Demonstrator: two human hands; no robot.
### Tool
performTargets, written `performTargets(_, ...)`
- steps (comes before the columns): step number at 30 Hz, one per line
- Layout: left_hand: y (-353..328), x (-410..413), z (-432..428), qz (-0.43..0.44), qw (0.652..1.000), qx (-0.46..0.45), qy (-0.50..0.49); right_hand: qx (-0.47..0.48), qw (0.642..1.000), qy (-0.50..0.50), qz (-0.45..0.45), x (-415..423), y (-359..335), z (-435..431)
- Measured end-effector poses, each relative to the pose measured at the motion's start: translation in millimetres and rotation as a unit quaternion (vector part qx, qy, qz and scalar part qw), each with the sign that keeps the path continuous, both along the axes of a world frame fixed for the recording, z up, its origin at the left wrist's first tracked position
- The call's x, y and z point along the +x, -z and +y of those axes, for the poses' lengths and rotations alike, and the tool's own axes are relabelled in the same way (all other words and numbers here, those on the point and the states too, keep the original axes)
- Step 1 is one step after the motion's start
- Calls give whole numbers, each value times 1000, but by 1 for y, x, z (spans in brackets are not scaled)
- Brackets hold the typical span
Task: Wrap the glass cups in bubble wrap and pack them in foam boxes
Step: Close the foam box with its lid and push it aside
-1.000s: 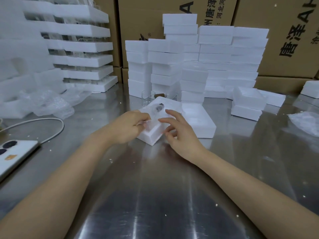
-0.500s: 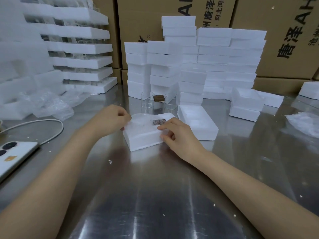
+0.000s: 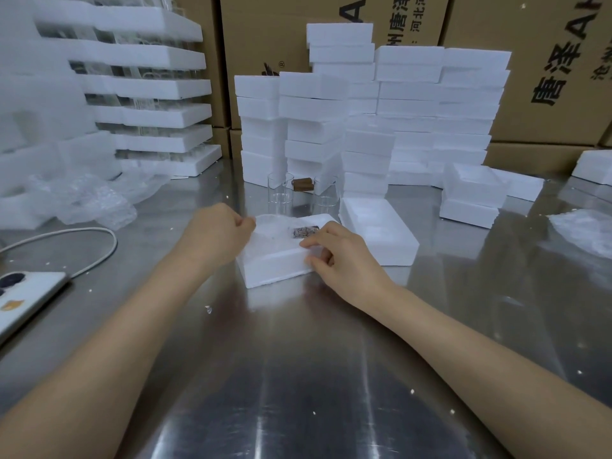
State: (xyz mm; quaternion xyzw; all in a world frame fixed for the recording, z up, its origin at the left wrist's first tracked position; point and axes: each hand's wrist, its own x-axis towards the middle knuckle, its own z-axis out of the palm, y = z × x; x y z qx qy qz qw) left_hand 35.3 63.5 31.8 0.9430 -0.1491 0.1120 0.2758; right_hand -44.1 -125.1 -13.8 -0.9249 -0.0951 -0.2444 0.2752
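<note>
Here: steel table [image 3: 298, 376], foam stacks [image 3: 410, 94], cardboard cartons [image 3: 546, 120].

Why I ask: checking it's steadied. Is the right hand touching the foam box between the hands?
Touching. Head view: the right hand grips the foam box at its right corner.

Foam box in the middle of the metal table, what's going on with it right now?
A person is settling a bubble-wrapped cup into the open foam box. The right hand grips the box's near right corner, thumb on top. The left hand is curled at the far left edge against the wrap; whether it pinches it is unclear. Two bare glass cups wait upright just behind.
</note>
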Motion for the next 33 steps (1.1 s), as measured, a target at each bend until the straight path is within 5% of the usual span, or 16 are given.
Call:
performTargets(10,5,-2,-4,-73,996,-49,-13,-16,1000,13,-19,-2,-1,3)
performTargets(18,-2,4,6,-188,979,-77,15,-211,972,92,-39,-14,-20,-9)
performTargets(22,-4,6,9,-11,995,-55,87,-229,938,246,90,-19,-27,-23)
performTargets(24,-3,8,12,144,979,-5,144,-258,906,291,169,-23,-26,-25)
performTargets(26,1,8,13,207,952,12,225,-273,897,288,194,-25,-26,-26)
performTargets(30,13,17,14,175,936,18,304,-123,958,238,101,-21,-37,-33)
performTargets(33,21,29,19,174,944,-17,278,-37,984,164,-58,-20,-44,-43)
